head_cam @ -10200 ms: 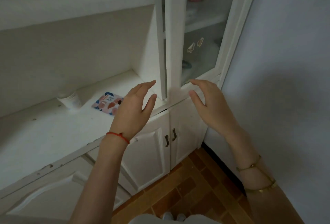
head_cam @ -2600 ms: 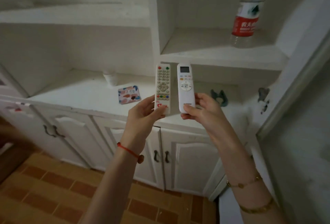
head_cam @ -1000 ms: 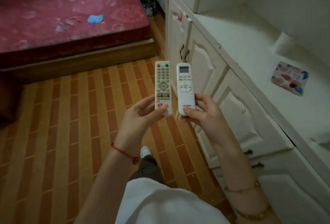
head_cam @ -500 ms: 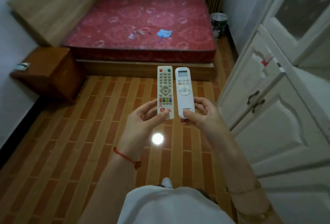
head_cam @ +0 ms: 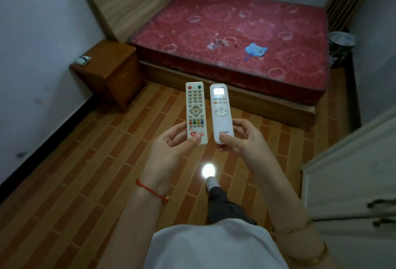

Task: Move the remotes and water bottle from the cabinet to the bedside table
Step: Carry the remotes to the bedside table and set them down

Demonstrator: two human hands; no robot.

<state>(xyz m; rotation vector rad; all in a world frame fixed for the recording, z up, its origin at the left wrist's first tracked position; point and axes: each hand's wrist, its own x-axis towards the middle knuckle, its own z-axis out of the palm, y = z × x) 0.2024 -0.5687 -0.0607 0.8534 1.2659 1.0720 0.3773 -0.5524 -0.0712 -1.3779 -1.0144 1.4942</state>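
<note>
Both forearms reach forward from the bottom of the view, bent slightly inward so the two hands meet near the middle, palms turned up and toward each other. The left hand (head_cam: 171, 148) pinches the lower end of a cream remote with coloured buttons (head_cam: 195, 112), thumb pressed on its face and the other fingers curled behind it. The right hand (head_cam: 242, 140) is clamped the same way on the bottom of a white remote with a small screen (head_cam: 221, 112), thumb on the front near the printed name, fingers wrapped around the back edge. Both remotes stand nearly upright, buttons facing the camera, just beside each other with a narrow gap between them.

A red string (head_cam: 152, 191) circles the left wrist; thin gold bracelets (head_cam: 300, 229) sit on the right forearm. Beyond the hands lies a brick-patterned floor (head_cam: 75, 178), and farther off a bed with a red mattress (head_cam: 246, 39). The wooden bedside counter (head_cam: 111, 69) stands at the left, against the wall and touching the bed's corner, well apart from the remotes; a small object (head_cam: 83, 60) rests on its top. White cabinet doors (head_cam: 351, 183) fill the right edge.
</note>
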